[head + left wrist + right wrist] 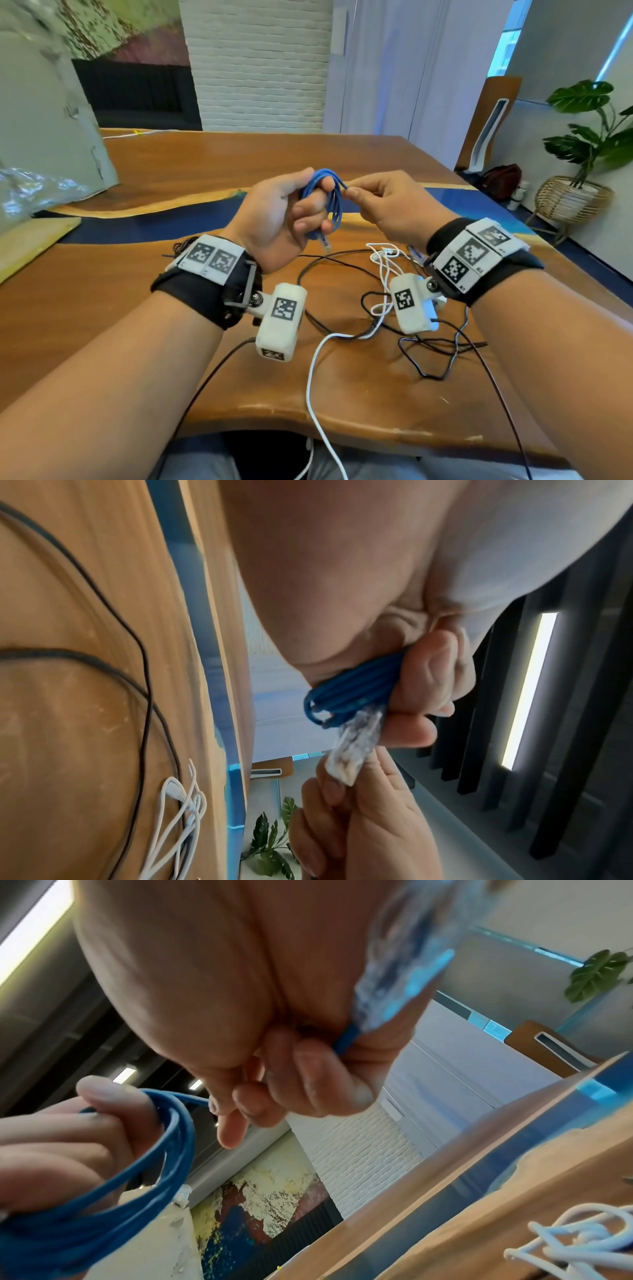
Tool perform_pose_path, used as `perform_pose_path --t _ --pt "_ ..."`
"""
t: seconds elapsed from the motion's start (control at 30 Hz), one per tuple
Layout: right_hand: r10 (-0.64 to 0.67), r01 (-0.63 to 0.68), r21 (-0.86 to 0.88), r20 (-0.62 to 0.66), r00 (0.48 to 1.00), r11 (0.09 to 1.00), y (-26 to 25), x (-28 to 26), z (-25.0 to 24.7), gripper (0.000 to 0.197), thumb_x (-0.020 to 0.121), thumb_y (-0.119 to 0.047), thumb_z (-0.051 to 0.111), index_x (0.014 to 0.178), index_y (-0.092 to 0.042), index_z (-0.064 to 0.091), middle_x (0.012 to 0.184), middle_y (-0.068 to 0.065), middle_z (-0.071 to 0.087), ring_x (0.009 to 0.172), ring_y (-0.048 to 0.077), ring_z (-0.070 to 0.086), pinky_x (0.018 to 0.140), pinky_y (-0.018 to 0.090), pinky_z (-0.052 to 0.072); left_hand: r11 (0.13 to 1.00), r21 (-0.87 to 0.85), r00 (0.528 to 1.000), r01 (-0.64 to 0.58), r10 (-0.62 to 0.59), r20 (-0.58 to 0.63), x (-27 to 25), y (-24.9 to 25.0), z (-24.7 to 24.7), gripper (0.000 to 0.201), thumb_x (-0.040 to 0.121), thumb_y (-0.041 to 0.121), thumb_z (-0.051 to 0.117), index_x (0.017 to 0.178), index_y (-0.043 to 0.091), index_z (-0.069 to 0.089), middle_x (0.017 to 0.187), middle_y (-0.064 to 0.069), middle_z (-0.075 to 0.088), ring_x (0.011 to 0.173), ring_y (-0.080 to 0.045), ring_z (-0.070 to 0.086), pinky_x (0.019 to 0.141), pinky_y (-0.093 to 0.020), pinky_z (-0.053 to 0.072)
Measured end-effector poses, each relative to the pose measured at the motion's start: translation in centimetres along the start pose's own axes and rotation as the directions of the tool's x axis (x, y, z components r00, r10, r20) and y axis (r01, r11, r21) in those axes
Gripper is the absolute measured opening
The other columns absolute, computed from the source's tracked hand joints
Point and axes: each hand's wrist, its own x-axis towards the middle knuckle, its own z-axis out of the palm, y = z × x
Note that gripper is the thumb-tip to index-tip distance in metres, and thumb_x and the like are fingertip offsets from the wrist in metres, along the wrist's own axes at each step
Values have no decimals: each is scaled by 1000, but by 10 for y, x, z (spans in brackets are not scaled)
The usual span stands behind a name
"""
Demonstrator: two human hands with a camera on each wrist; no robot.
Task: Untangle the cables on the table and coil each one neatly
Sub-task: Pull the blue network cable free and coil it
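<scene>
Above the wooden table [222,157] my left hand [301,209] grips a blue network cable [334,205] wound into a small coil; one clear plug [324,242] hangs below the fist. My right hand [352,192] pinches the coil's loose end close beside it. In the left wrist view the blue cable [352,693] sits bunched under my curled fingers [431,674]. In the right wrist view the blue cable [164,1150] loops round my left hand, and a short blue stretch [344,1042] runs between my right fingertips. A white cable [380,270] and a black cable [428,342] lie tangled on the table.
A grey bag with crumpled plastic [41,144] and a pale board [30,240] sit at the table's left. A potted plant [589,137] in a wicker basket stands on the floor at right. The white cable trails over the near table edge [342,435].
</scene>
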Motion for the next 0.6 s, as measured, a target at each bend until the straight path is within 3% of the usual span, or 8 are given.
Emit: perform_pose_path --t 0.1,0.2,0.27,0.33,0.4,0.47,0.53,0.6 --pt "-21 22 -99 12 1000 995 1 -1 -1 25 106 -26 52 113 -29 76 57 -5 49 49 8 37 53 23 37 999 -48 1000 23 -24 -15 -1 -1 -1 35 108 28 32 92 8 55 48 8 26 38 -9 24 54 -25 41" --pt "-75 58 -200 -77 994 978 1 -1 -3 24 105 -25 52 109 -29 75 79 2 67 66 13 55 67 31 46 997 -51 997 66 -68 -41 -2 0 0 38 107 31 33 84 10 55 45 10 24 35 -7 20 46 -22 34" --pt "-118 68 -338 -130 984 939 -1 1 -1 22 103 -25 57 111 -28 77 94 3 62 86 18 57 76 31 42 995 -48 994 87 -89 -58 -3 -1 5 42 107 34 35 77 12 54 45 10 17 35 -8 13 41 -21 30" --pt "-145 61 -371 -202 969 927 -7 1 2 21 100 -25 61 111 -24 79 96 1 61 93 16 56 81 29 42 995 -45 994 91 -94 -59 -3 -3 12 46 107 37 37 70 15 52 50 8 10 39 -11 7 39 -21 28" --pt "-102 51 -195 -261 960 979 -11 -1 6 19 98 -23 65 107 -20 81 97 -1 75 92 11 66 85 29 52 996 -41 994 79 -82 -70 -2 -3 18 48 107 40 38 66 16 49 51 7 8 41 -12 5 38 -21 27" --pt "25 19 198 -217 976 980 -15 -6 14 20 99 -19 64 103 -10 81 94 10 79 83 13 71 78 34 61 998 -40 993 55 -58 -99 -1 -2 22 50 106 43 39 63 18 45 51 7 8 42 -13 6 38 -21 27" --pt "136 -68 565 -78 988 822 -22 -13 22 32 104 -21 54 107 3 76 95 18 76 79 22 70 78 43 61 998 -54 989 28 -35 -141 1 1 22 52 106 43 40 60 20 41 49 7 10 42 -14 6 38 -22 25" --pt "130 -138 723 67 989 677 -26 -21 26 40 106 -27 47 112 3 72 99 23 74 81 27 70 88 47 58 998 -58 979 0 -12 -203 4 3 20 55 106 43 41 55 21 39 48 7 12 43 -14 7 39 -23 25"
